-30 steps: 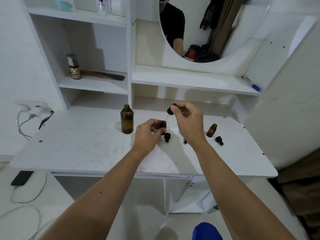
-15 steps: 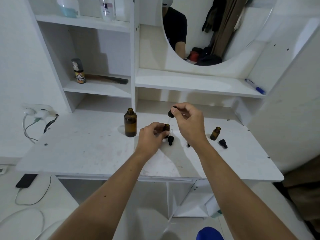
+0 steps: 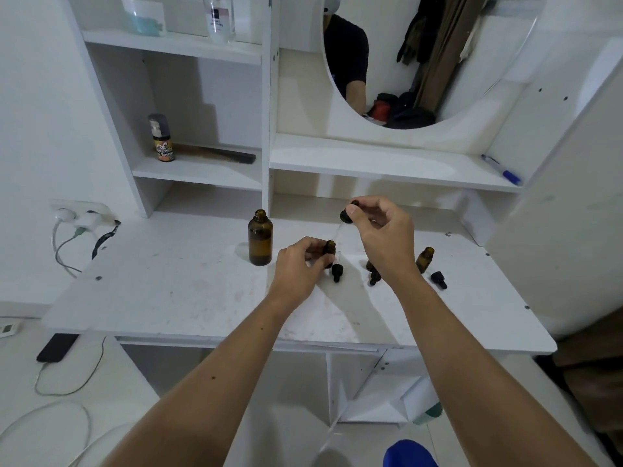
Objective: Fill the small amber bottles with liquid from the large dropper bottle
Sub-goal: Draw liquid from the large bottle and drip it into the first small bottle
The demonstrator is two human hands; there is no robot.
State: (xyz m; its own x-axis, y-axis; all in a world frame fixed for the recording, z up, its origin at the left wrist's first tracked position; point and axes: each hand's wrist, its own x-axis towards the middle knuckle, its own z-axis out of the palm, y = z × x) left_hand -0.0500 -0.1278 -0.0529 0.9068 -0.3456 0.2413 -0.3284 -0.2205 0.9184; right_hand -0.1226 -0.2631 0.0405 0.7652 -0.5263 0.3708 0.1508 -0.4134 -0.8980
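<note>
- A white desk fills the middle of the frame.
- White shelves stand at the upper left.
- A small spray can stands on the shelf, with a dark comb lying just beside it.
- Two clear bottles, one left of the other, sit on the top shelf.
- A round mirror is at the top middle.
- A blue pen lies at the right on the shelf under the mirror.
- Plugs and wires are at the left.
- A black phone lies on the floor, lower left.
</note>
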